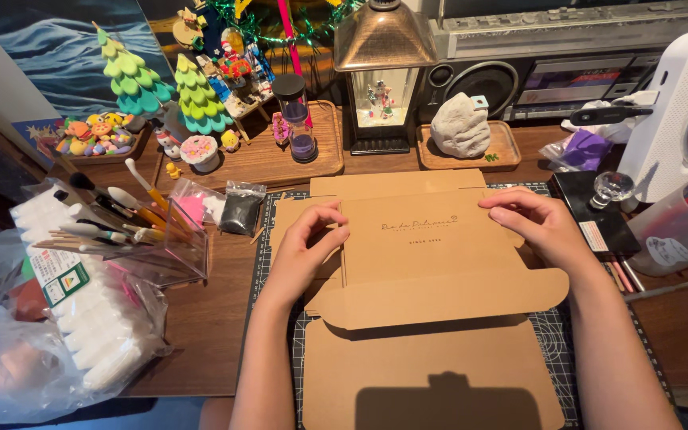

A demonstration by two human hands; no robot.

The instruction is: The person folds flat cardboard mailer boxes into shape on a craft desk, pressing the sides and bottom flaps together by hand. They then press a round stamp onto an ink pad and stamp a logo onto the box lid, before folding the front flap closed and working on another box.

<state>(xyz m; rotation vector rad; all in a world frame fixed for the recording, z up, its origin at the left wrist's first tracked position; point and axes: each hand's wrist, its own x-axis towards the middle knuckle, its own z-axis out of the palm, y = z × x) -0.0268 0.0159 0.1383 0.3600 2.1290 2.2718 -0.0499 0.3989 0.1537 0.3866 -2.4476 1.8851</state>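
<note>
So there's a flat brown cardboard box (428, 263) lying unfolded on a dark cutting mat (555, 330) in the middle of the wooden surface (209, 318). Both hands are on it. The left hand (306, 248) has its grip curled over the box's left side flap, fingers bent around the edge, pinching it. The right hand (537, 221) rests on the right side, grip half closed, fingertips pressing the card near the flap fold. Just left of the left hand sits a clear holder of brushes (121, 223), and further left a plastic bag (57, 334). Beyond the hands: a small lantern (382, 76), an hourglass (296, 115), little toy trees (165, 80). Past the right hand, a glass knob (613, 188).
</note>
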